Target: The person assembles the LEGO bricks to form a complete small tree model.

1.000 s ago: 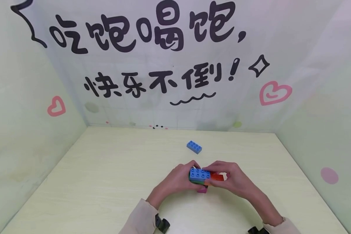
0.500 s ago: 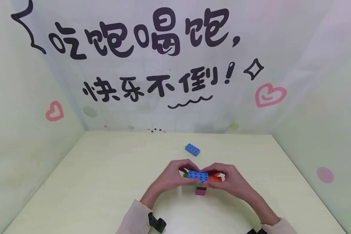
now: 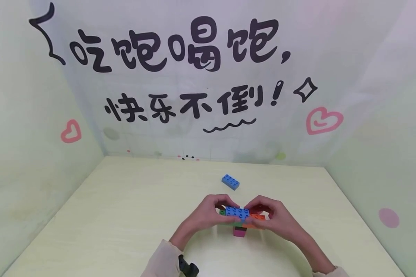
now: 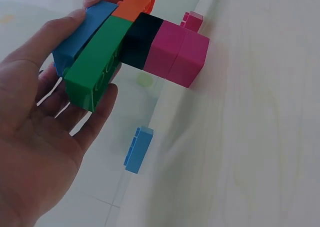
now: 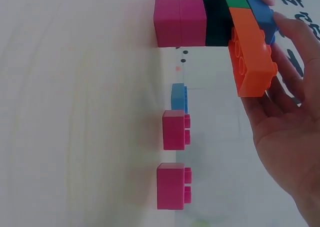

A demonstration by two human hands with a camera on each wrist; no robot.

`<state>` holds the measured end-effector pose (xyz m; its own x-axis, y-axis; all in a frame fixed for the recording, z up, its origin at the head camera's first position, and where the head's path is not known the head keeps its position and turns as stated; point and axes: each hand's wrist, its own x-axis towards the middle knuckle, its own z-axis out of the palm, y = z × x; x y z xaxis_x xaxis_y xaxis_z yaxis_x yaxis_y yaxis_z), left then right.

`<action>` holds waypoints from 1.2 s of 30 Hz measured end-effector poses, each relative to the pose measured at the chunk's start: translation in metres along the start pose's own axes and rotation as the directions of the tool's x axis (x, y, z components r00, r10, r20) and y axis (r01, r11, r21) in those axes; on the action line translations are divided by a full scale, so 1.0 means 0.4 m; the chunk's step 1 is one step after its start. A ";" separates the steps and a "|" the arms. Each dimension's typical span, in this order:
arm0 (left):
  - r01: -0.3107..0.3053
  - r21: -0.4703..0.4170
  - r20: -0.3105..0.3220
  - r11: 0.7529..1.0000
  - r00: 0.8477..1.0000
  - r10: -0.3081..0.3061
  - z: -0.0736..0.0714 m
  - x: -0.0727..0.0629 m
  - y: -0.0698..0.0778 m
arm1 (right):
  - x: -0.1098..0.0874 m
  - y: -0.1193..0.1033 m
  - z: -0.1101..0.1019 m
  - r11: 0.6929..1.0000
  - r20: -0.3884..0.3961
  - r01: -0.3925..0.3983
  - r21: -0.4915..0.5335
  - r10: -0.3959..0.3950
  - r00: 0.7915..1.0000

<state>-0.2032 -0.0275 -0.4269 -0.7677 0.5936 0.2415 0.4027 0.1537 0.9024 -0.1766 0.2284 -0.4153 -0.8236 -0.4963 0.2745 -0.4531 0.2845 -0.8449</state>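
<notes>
A stack of toy building bricks stands upright between both hands. Two pink bricks [image 5: 180, 22] form its base, with a black brick [image 4: 142, 41] above them. Over that, a green brick [image 4: 100, 59] and an orange brick [image 5: 252, 62] lie end to end, overhanging to left and right. A blue brick [image 3: 237, 211] with studs up spans the two on top. My left hand [image 3: 208, 211] grips the blue and green side, thumb in front and fingers behind. From the other side, my right hand [image 3: 279, 218] grips the blue and orange side, its thumb pressing the blue brick's front.
A loose blue brick [image 3: 230, 182] lies on the pale table [image 3: 124, 215] beyond the hands. Two loose pink bricks, a nearer one [image 5: 171, 186] and another [image 5: 173, 130], sit studs up beside the stack. Printed fabric walls [image 3: 180, 127] enclose the table at the back and sides.
The top blue brick has shifted right along the green one, uncovering green studs at its left end. My left hand has drawn back leftward, and its thumb now lies along the front.
</notes>
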 end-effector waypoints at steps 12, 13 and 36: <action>-0.054 -0.073 -0.026 0.996 0.998 0.052 0.006 0.001 -0.021 | 0.009 0.005 0.001 0.998 0.004 0.002 0.062 -0.003 1.000; -0.056 -0.072 -0.028 0.996 0.998 0.054 0.006 0.002 -0.021 | 0.011 0.005 0.001 0.998 0.000 0.001 0.070 -0.001 1.000; -0.032 -0.079 0.035 0.996 0.999 0.035 0.003 0.011 -0.038 | 0.004 0.013 -0.022 0.998 0.046 -0.056 -0.001 0.056 0.997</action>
<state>-0.2120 -0.0263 -0.4398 -0.7351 0.6261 0.2599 0.3864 0.0720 0.9195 -0.1833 0.2365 -0.4154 -0.8311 -0.5170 0.2049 -0.4064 0.3132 -0.8583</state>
